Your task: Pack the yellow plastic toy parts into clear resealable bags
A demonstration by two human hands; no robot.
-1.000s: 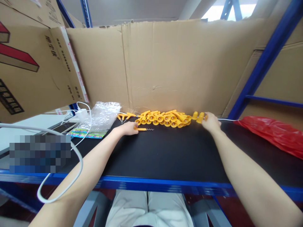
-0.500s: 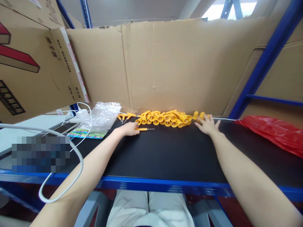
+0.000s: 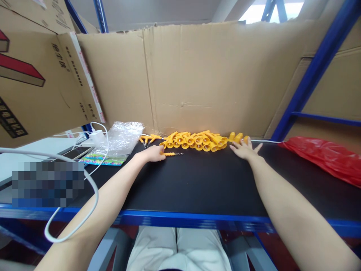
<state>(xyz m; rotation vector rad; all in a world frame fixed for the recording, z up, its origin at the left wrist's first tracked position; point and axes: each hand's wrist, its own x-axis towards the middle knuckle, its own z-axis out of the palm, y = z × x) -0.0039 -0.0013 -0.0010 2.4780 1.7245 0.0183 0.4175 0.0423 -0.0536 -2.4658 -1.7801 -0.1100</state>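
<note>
My left hand (image 3: 155, 153) is closed on a yellow corkscrew (image 3: 170, 154), its metal spiral pointing right just above the black tabletop. Several more yellow T-handled corkscrews (image 3: 150, 138) lie behind that hand. Along the back runs a pile of yellow bell-mouthed pieces (image 3: 207, 141), their wide openings facing me. At its right end stand several small yellow caps (image 3: 239, 136). My right hand (image 3: 244, 149) reaches to these caps, fingers spread, its fingertips at or touching them and partly covering them.
A clear plastic bag (image 3: 124, 137) lies left of the yellow pieces, near white cables (image 3: 97, 188) and a charger (image 3: 97, 136). A red plastic bag (image 3: 318, 154) rests on the right. Cardboard (image 3: 197, 82) walls the back, and a blue metal edge (image 3: 194, 220) runs along the front.
My right hand has shifted slightly at the small caps, fingers still spread. The left hand keeps its hold on the corkscrew in nearly the same place.
</note>
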